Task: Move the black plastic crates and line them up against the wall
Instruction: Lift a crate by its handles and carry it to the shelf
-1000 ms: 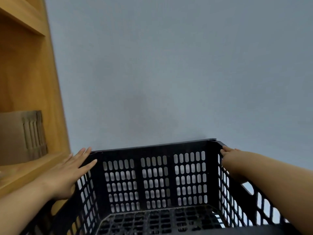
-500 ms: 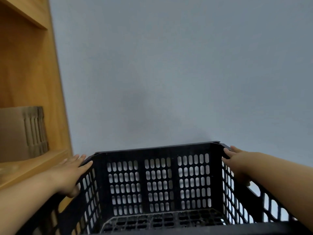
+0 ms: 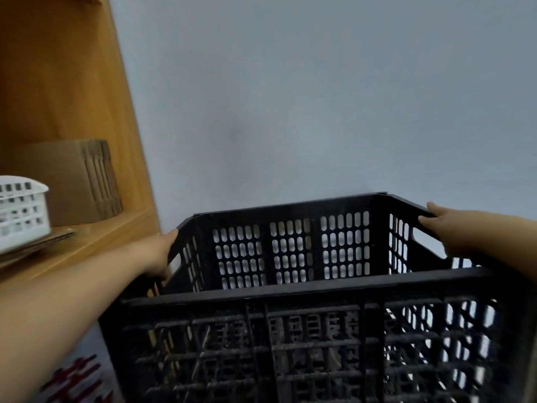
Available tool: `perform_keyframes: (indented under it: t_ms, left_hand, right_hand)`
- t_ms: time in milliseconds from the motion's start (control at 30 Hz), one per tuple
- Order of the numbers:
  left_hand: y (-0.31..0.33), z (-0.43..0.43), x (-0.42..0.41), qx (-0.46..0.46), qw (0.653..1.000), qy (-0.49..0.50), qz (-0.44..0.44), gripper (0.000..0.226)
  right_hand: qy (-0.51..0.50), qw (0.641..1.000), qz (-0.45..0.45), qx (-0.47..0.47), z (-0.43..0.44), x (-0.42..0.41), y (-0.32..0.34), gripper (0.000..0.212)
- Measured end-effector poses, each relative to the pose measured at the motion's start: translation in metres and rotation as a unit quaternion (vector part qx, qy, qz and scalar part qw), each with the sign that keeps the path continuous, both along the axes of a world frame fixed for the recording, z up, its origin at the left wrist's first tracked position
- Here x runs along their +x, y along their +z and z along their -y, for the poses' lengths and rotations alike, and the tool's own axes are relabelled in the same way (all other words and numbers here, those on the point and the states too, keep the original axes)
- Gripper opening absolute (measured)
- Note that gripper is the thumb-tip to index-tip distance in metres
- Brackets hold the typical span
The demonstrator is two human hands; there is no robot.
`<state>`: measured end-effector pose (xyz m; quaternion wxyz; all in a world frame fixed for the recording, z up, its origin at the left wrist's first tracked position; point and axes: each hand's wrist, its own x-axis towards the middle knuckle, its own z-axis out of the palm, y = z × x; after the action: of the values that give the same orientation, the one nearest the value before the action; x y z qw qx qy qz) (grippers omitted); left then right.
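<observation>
wall grey, ahead | wooden shelf at left | black crate held up between them, far side near wall | risk: left corner may clip shelf, tilt, slip | left hand, right hand clasp opposite side rims, arms extended

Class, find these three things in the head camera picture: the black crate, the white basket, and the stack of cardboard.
black crate (image 3: 290, 251), head view, on its far slotted wall.
white basket (image 3: 20, 210), head view, on its side wall.
stack of cardboard (image 3: 72, 181), head view, on its broad brown face.
</observation>
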<state>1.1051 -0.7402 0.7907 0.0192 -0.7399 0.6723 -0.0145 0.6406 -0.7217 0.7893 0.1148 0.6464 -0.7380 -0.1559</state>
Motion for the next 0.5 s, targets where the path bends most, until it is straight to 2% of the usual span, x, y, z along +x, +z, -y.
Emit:
perform_keyframes:
  t_ms: [67, 200, 300, 500]
  left_hand:
    - [0.003, 0.000, 0.000, 0.001, 1.000, 0.001, -0.016, 0.089]
    - [0.004, -0.001, -0.001, -0.009, 0.997, 0.011, -0.074, 0.100]
    - [0.005, 0.000, 0.002, -0.017, 0.997, 0.010, -0.076, 0.095]
    - [0.010, 0.005, 0.011, -0.009, 0.998, 0.009, -0.069, 0.095]
  right_hand:
    - [-0.001, 1.000, -0.001, 0.002, -0.001, 0.000, 0.002, 0.078]
    - [-0.001, 1.000, -0.009, -0.003, -0.001, 0.005, 0.009, 0.073]
    - [-0.004, 1.000, -0.011, -0.003, 0.002, 0.011, 0.012, 0.065]
    - [-0.017, 1.000, -0.009, -0.011, 0.002, 0.020, 0.017, 0.063]
